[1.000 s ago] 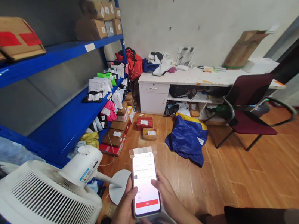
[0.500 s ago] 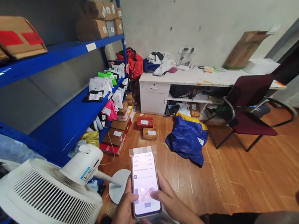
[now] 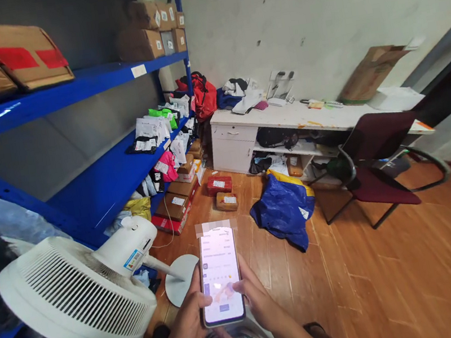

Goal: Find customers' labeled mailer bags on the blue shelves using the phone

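A smartphone (image 3: 219, 267) with a lit, whitish-pink screen is held upright between my two hands above my lap. My left hand (image 3: 190, 310) wraps its left edge, with the thumb over the lower left of the screen. Round the right edge is my right hand (image 3: 256, 292), its thumb at the lower right of the screen. The fingers behind the phone are mostly hidden. Text and what look like keyboard keys show on the screen, too small to read. Close to my left forearm stands a white fan (image 3: 78, 298) on a round base (image 3: 181, 290).
Blue shelving (image 3: 103, 180) with cartons and bagged parcels runs along the left. Two small parcels (image 3: 226, 201) and a blue-yellow sack (image 3: 283, 211) lie on the wooden floor. A white desk (image 3: 234, 144) lines the wall, with a maroon chair (image 3: 381, 178) before it.
The right thumb has lifted slightly and shifted toward the screen's right edge. A row of small icons now appears above the keyboard area. The dark and grey shapes at lower right have mostly left view.
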A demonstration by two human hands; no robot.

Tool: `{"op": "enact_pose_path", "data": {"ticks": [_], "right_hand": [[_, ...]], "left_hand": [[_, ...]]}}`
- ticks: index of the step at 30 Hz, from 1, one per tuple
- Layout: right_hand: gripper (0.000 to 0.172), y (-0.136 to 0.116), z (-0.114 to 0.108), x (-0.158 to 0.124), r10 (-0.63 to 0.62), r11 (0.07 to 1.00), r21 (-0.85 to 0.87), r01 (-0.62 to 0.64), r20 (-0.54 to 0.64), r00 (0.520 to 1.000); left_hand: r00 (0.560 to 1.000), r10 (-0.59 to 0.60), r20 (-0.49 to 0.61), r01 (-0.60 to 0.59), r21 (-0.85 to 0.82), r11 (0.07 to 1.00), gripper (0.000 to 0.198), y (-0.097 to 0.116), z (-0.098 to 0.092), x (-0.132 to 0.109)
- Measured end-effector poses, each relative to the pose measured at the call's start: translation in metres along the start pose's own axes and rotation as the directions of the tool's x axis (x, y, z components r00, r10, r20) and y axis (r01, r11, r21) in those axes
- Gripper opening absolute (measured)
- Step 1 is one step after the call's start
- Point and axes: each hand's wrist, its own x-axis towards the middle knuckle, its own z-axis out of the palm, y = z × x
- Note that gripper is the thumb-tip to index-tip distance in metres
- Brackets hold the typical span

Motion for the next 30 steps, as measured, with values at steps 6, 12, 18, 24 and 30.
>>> {"op": "enact_pose_path", "data": {"ticks": [6, 12, 18, 24, 30], "right_hand": [[0.061, 0.004, -0.003, 0.000, -0.013, 0.999, -0.032, 0.013, 0.010, 1.000], [0.060, 0.005, -0.001, 0.002, -0.093, 0.987, -0.121, 0.104, 0.097, 0.991], [0.062, -0.004, 0.002, 0.000, -0.103, 0.979, -0.163, 0.120, 0.106, 0.989], [0.060, -0.006, 0.004, -0.001, -0.098, 0.983, -0.148, 0.113, 0.105, 0.990], [0.062, -0.005, 0.004, -0.001, -0.106, 0.983, -0.137, 0.119, 0.096, 0.990]], "left_hand": [[1.000, -0.002, 0.006, 0.002, -0.046, 0.999, 0.085, -0.005, -0.004, 0.001], [1.000, -0.006, -0.020, 0.005, -0.062, 0.998, 0.089, 0.000, 0.003, -0.001], [0.985, -0.041, -0.167, 0.065, 0.144, 0.987, 0.090, 0.009, 0.017, -0.005], [0.987, -0.028, -0.161, 0.056, 0.170, 0.984, 0.078, 0.012, 0.020, -0.003], [0.988, -0.032, -0.152, 0.054, 0.144, 0.988, 0.081, 0.012, 0.016, -0.001]]}}
